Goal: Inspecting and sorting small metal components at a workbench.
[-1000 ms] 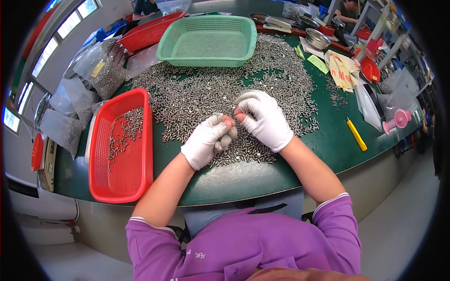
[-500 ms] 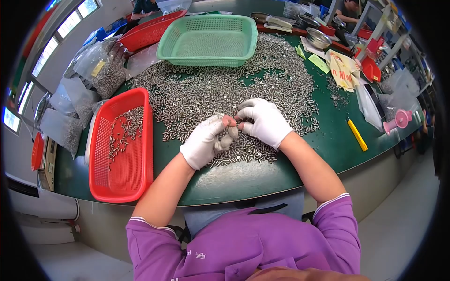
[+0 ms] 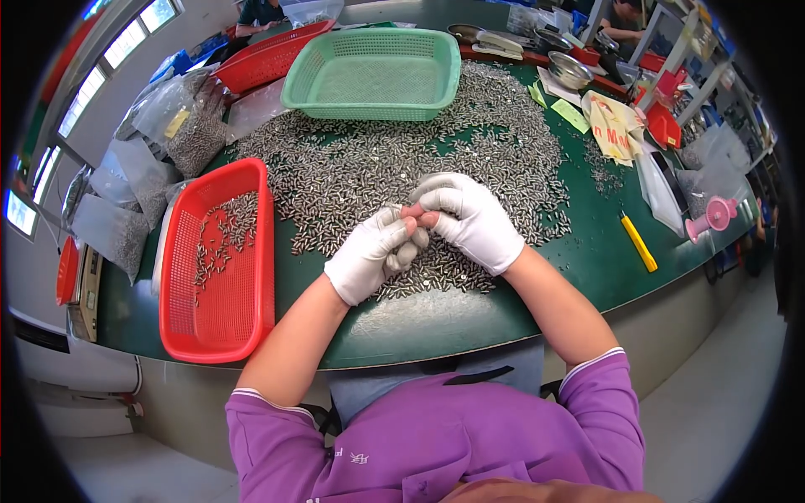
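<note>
A wide heap of small silvery metal parts (image 3: 402, 159) covers the middle of the green table (image 3: 436, 318). Both hands wear white gloves with bare fingertips. My left hand (image 3: 373, 256) is curled, with several small metal parts cupped in its fingers. My right hand (image 3: 470, 216) lies over the heap just to the right, its fingertips pinched together and touching the left hand's fingertips. Whether the right fingers pinch a part is hidden. To the left of my left hand stands a red mesh basket (image 3: 251, 318) with a scatter of the same parts in it.
An empty green mesh basket (image 3: 373, 71) stands at the far side of the heap. Clear bags of parts (image 3: 189, 126) lie at the left. A yellow cutter (image 3: 639, 241), a pink tool (image 3: 713, 220), papers and metal bowls sit at the right. Another person works at the far right.
Both hands have shifted slightly toward me over the heap, and the fingertips have drawn together until they touch.
</note>
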`<state>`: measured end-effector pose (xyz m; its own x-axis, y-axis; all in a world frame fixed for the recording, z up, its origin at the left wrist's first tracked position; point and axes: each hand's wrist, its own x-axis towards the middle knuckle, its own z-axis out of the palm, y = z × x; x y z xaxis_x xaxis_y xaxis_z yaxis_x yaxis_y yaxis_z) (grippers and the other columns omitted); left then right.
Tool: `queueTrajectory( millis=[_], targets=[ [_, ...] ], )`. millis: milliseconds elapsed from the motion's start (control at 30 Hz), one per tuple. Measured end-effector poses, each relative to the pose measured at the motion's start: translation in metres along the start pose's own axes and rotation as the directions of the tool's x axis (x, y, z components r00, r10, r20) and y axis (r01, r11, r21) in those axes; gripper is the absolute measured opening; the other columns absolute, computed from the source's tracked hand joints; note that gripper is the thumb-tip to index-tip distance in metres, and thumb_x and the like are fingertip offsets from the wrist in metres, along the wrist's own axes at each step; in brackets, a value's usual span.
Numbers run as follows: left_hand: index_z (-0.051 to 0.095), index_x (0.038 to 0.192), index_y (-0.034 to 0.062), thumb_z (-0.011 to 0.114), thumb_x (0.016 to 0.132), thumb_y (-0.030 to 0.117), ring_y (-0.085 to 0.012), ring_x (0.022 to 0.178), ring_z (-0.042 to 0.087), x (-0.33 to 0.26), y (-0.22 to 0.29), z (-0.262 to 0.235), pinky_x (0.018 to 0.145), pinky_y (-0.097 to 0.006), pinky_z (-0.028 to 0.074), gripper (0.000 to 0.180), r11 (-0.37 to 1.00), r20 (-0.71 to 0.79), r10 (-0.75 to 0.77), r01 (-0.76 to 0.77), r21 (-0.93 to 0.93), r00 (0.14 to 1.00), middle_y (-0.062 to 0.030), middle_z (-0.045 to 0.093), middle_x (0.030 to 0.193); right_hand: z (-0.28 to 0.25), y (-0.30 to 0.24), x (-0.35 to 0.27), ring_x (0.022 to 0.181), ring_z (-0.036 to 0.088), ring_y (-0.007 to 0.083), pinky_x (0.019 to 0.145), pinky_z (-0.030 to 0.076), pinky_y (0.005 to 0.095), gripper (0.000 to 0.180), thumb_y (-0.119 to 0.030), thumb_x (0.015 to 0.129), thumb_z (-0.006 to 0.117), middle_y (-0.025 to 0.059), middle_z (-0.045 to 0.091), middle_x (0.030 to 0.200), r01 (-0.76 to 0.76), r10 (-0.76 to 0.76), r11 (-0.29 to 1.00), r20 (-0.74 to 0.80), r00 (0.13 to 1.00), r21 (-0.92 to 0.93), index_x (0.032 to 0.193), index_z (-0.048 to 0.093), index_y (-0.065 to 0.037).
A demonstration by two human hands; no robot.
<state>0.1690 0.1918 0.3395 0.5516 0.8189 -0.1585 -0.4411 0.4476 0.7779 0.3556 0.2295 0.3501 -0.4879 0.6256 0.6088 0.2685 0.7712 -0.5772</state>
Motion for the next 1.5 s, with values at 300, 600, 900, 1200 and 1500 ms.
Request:
queueTrajectory(
  millis=[300,600,900,1200,1500],
  targets=[
    [0.054,0.100,0.0071,0.057,0.091,0.022,-0.0047,0.056,0.043,0.000,-0.003,-0.002,0.048,-0.015,0.034,0.018,1.000,-0.085,0.015,-0.016,-0.017,0.996,-0.0010,0.056,0.081,0.000,0.007,-0.006,0.094,0.059,0.0270,0.083,0.047,0.0360,0.017,-0.016,0.075,0.063,0.0076,0.062,0.099,-0.128,0.142,0.964,0.043,0.989,-0.231,0.091,0.067,-0.010],
    [0.054,0.100,0.0062,0.055,0.091,0.027,-0.0058,0.058,0.045,-0.001,-0.001,0.000,0.049,-0.017,0.037,0.023,0.999,-0.132,-0.003,-0.003,-0.044,0.991,-0.0030,0.057,0.082,0.007,0.011,-0.005,0.088,0.059,0.0275,0.080,0.048,0.0381,0.010,-0.011,0.069,0.067,0.0078,0.063,0.094,-0.006,0.082,0.898,0.154,0.985,-0.439,0.077,0.064,-0.006],
    [0.053,0.103,0.0066,0.058,0.090,0.021,-0.0041,0.058,0.044,-0.001,-0.001,0.000,0.050,-0.015,0.037,0.021,0.999,-0.059,0.025,-0.026,-0.027,0.998,-0.0005,0.057,0.081,-0.009,-0.012,0.010,0.088,0.059,0.0287,0.078,0.048,0.0379,0.012,-0.009,0.065,0.067,0.0093,0.062,0.089,0.132,-0.154,0.962,-0.076,0.985,-0.241,0.074,0.059,-0.005],
    [0.053,0.103,0.0074,0.058,0.090,0.018,-0.0038,0.055,0.041,0.000,-0.001,0.000,0.048,-0.015,0.033,0.017,1.000,-0.064,0.019,-0.018,0.008,0.998,-0.0006,0.056,0.081,-0.002,-0.007,0.004,0.093,0.059,0.0269,0.079,0.047,0.0366,0.014,-0.012,0.069,0.069,0.0075,0.062,0.093,0.111,-0.122,0.973,-0.042,0.992,-0.204,0.078,0.060,-0.006],
    [0.054,0.103,0.0062,0.059,0.090,0.020,-0.0015,0.058,0.045,-0.002,-0.001,0.006,0.049,-0.013,0.036,0.020,0.998,-0.130,0.062,-0.060,0.020,0.990,0.0011,0.057,0.081,-0.001,-0.009,-0.001,0.092,0.059,0.0280,0.082,0.048,0.0353,0.015,-0.012,0.071,0.069,0.0092,0.063,0.098,-0.070,0.071,0.997,-0.025,0.997,0.042,0.085,0.064,-0.008]
  ],
)
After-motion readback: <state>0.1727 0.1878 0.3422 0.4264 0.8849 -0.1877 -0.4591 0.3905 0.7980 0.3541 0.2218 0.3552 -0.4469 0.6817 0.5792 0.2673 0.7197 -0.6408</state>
